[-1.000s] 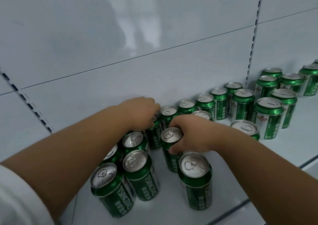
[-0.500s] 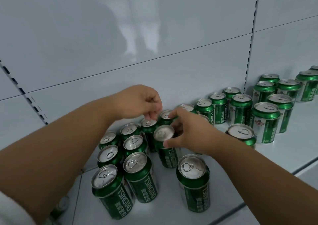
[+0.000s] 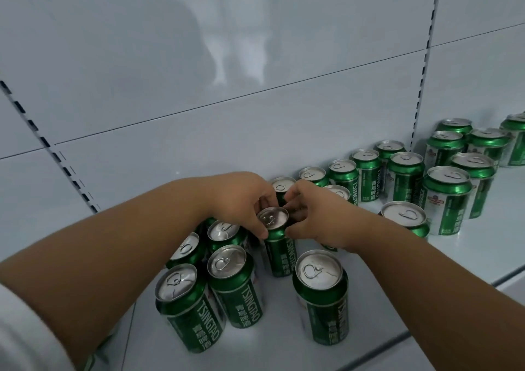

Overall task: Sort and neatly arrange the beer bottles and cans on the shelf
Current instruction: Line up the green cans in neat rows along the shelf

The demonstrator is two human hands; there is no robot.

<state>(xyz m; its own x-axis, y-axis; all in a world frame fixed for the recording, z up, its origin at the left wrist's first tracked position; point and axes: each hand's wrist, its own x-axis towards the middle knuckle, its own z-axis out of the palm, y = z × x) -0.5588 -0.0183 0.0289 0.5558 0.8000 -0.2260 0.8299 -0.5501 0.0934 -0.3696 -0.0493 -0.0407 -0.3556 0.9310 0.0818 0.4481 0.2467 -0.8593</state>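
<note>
- Hands meet over one can (image 3: 277,240) in the middle of the shelf (image 3: 454,260): the left hand (image 3: 241,200) pinches its rim from the left, and the right hand (image 3: 309,217) curls round its top from the right, so both grips hold the same can.
- Risk one, as a judgement: the hold is high on the can, at the rim only. A sideways pull from either hand could tip it, since its base is free to pivot.
- Cans at the left (image 3: 227,280) stand packed just beside it, some touching each other. If the held can tilts left, it would likely knock them over in a chain.
- The front can (image 3: 321,294) stands near the shelf edge, under the right forearm. A dropped elbow could push it off the shelf.
- The back row (image 3: 343,180) runs along the wall behind the hands, a loose can (image 3: 406,217) sits right of the right wrist, and either could be brushed.
- Bottles are not in view, so sorting looks far from finished.
</note>
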